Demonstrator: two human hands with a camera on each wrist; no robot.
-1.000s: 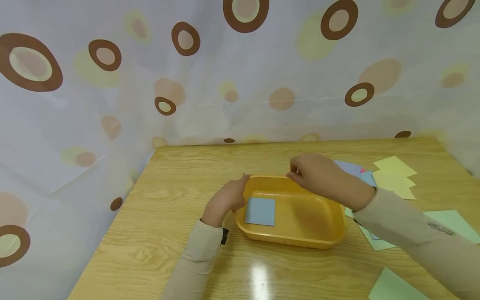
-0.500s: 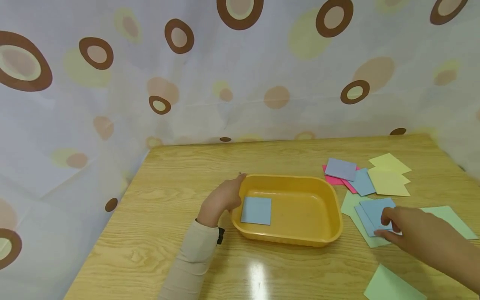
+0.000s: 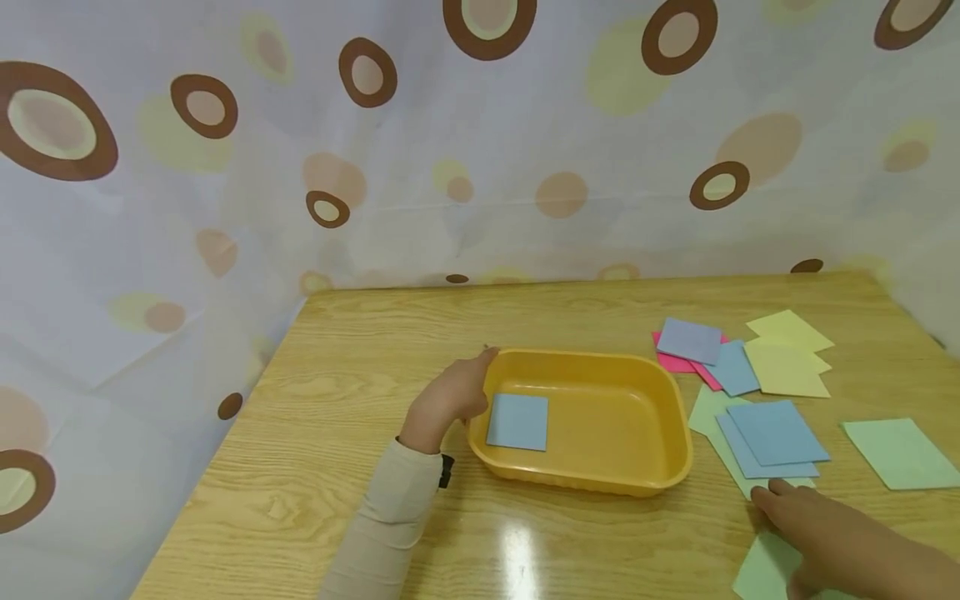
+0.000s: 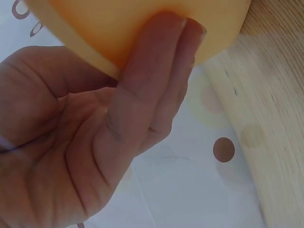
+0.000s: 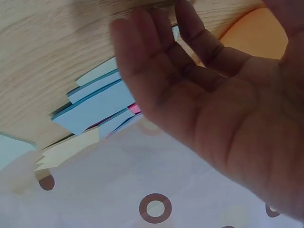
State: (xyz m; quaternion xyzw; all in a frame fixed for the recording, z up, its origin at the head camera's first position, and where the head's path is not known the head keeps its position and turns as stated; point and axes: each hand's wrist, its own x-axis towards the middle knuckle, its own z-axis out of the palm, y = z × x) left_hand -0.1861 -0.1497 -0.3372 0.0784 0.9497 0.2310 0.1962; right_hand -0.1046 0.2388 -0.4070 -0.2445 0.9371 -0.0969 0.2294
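My left hand (image 3: 450,398) grips the left end of a yellow-orange plastic tray (image 3: 577,485), with the rim between thumb and fingers. In the left wrist view, the fingers lie against the tray's outer wall (image 4: 95,23). A square blue sticky note (image 3: 517,422) lies inside the tray at its left end. My right hand (image 3: 840,533) hovers at the lower right, over a pale green sticky note (image 3: 765,567) that it partly hides. Its fingers (image 5: 142,61) are loosely bent, and nothing shows between them in the right wrist view.
Blue notes (image 3: 780,433) overlap green ones (image 3: 708,408) right of the tray. Behind them lie a lilac note (image 3: 690,340), pink notes (image 3: 675,363) and yellow notes (image 3: 787,367). Another green note (image 3: 900,454) lies far right. A patterned sheet (image 3: 525,167) hangs behind the wooden table (image 3: 360,350).
My right hand has moved from above the tray's back rim to the right, past the blue notes, then nearer to me over the front green note. The left hand keeps its grip.
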